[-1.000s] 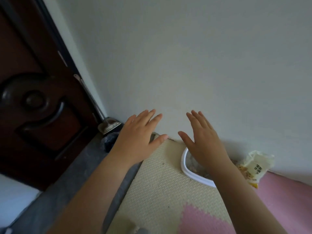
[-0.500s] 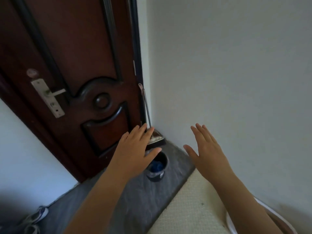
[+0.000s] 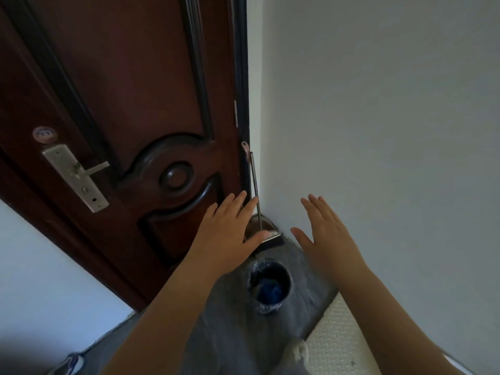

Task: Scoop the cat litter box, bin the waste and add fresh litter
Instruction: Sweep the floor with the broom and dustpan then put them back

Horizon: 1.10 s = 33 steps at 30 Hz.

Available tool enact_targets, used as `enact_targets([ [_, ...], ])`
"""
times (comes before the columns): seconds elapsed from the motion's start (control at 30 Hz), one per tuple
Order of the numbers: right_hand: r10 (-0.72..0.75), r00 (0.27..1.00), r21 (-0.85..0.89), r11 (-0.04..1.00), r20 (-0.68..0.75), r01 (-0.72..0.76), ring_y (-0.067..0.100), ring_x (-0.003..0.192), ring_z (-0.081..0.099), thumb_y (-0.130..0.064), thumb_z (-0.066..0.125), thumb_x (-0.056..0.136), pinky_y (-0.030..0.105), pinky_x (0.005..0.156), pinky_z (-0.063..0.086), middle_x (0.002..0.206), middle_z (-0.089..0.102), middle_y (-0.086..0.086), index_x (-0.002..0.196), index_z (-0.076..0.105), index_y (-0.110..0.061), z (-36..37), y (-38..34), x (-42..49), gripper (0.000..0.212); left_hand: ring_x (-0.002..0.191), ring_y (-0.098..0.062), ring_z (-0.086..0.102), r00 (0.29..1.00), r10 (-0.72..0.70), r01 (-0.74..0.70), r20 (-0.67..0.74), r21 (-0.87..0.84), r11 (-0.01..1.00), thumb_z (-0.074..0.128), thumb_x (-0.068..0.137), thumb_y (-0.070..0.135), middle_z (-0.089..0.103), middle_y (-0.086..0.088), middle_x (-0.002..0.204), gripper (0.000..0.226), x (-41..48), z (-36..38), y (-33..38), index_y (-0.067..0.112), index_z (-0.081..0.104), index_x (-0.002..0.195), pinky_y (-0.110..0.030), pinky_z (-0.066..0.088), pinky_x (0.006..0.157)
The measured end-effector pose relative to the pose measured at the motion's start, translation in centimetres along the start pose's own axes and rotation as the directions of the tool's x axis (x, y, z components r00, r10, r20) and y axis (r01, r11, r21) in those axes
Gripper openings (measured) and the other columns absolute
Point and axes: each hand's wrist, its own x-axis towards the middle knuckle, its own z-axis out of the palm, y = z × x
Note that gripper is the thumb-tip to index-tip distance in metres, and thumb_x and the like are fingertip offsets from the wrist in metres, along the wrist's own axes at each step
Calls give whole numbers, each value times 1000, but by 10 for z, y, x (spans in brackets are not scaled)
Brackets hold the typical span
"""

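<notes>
Obs.: the person stands at the room corner, both arms stretched forward, palms down.

Left hand (image 3: pixel 230 234): flat, fingers (image 3: pixel 238 204) straight and slightly spread, nothing in its hold. It hovers in front of the lower door panel. From here the forefinger tip overlaps the metal shaft (image 3: pixel 255 185), and the thumb overlaps the front lip of the long-handled pan (image 3: pixel 266 228). Contact with either: cannot tell.

Right hand (image 3: pixel 327 236): also flat, straight fingers together with the thumb out to the side, and nothing held. It hovers in front of the pale wall (image 3: pixel 378 131), just right of the pan.

Pan: stands on the floor right in the corner, where the dark wooden door (image 3: pixel 121 90) meets the wall. Its shaft runs up along the door's edge.

Bin (image 3: pixel 267 307): small, round, with a dark liner and something blue inside. It stands upright on the grey floor (image 3: pixel 230 334), just in front of the pan, below and between the two hands.

Other: a cream textured mat (image 3: pixel 338 347) lies on the floor to the right of the bin. The door carries a silver lever handle (image 3: pixel 81 174). Part of a shoe (image 3: pixel 69 365) shows at the lower left.
</notes>
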Motion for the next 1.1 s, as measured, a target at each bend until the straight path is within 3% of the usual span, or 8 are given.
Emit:
enact_targets([
  [0.33, -28, 999, 53, 998, 29, 27, 16, 147, 6, -39, 45, 98, 27, 116, 6, 158, 16, 2, 151, 20, -14, 49, 55, 173, 64, 149, -17, 1, 999, -45, 43, 22, 91, 995, -1, 79, 72, 2, 2, 162, 88, 149, 31, -66, 26, 2, 154, -40, 9, 120],
  [0.67, -83, 981, 43, 996, 174, 77, 19, 147, 8, -37, 45, 98, 31, 117, 9, 158, 15, 4, 151, 16, -14, 98, 106, 344, 64, 149, -18, -3, 994, -83, 77, 70, 88, 993, 6, 83, 68, 2, 0, 162, 84, 288, 85, -123, 22, 2, 154, -40, 4, 120],
  [0.8, -72, 975, 37, 997, 208, 66, 20, 146, 11, -36, 47, 97, 31, 117, 11, 158, 18, 6, 150, 20, -13, 113, 120, 385, 63, 148, -17, -7, 992, -54, 46, 114, 74, 996, 23, 94, 63, -3, 0, 162, 76, 330, 106, -138, 22, -1, 154, -40, 4, 121],
  [1.1, 17, 966, -67, 998, 258, 0, 20, 146, 10, -38, 46, 97, 31, 118, 10, 159, 14, 5, 151, 15, -14, 159, 132, 466, 68, 149, -20, -5, 969, 131, -149, 211, 72, 986, 34, 97, 55, -4, -4, 162, 77, 475, 174, -209, 17, 0, 154, -41, 3, 120],
])
